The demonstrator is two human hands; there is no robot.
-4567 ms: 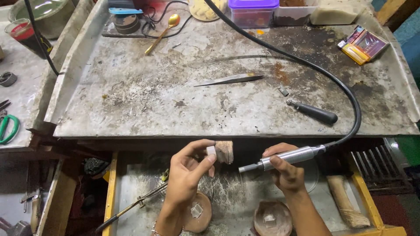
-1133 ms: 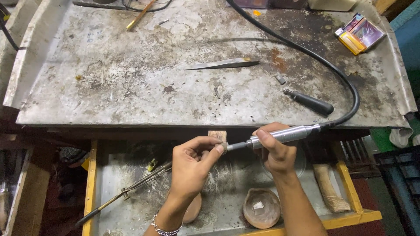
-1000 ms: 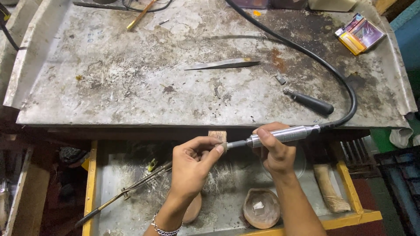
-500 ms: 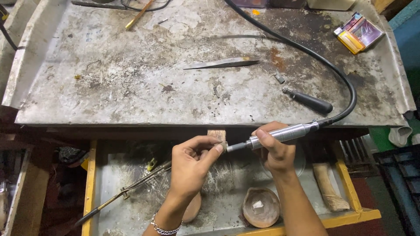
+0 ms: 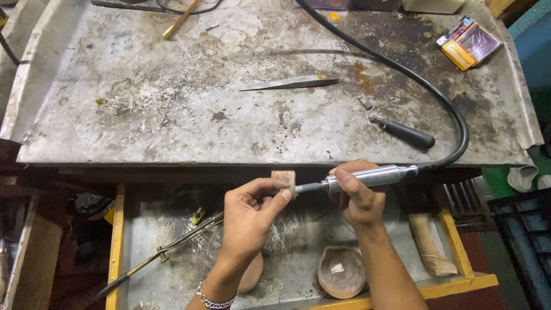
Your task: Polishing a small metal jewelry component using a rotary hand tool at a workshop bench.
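My right hand [image 5: 357, 198] grips a silver rotary handpiece [image 5: 367, 177] fed by a thick black flexible shaft [image 5: 442, 103] that curves back across the bench. Its tip points left at my left hand [image 5: 248, 218], whose thumb and forefinger pinch a very small workpiece against a little wooden peg [image 5: 284, 178] jutting from the bench's front edge. The piece itself is too small to make out. Both hands hover over an open, metal-lined drawer [image 5: 132, 229].
On the worn metal benchtop [image 5: 172, 115] lie tweezers [image 5: 290, 84], a black-handled tool [image 5: 404, 132] and a colourful small box [image 5: 469, 43]. The drawer holds a long thin metal tool [image 5: 163, 252], two shallow shell-like dishes [image 5: 342, 279] and a rolled cloth [image 5: 429, 244].
Compared with several seconds ago, both hands have come together at the peg, the tool tip meeting the left fingertips. Over the last second they have held almost still.
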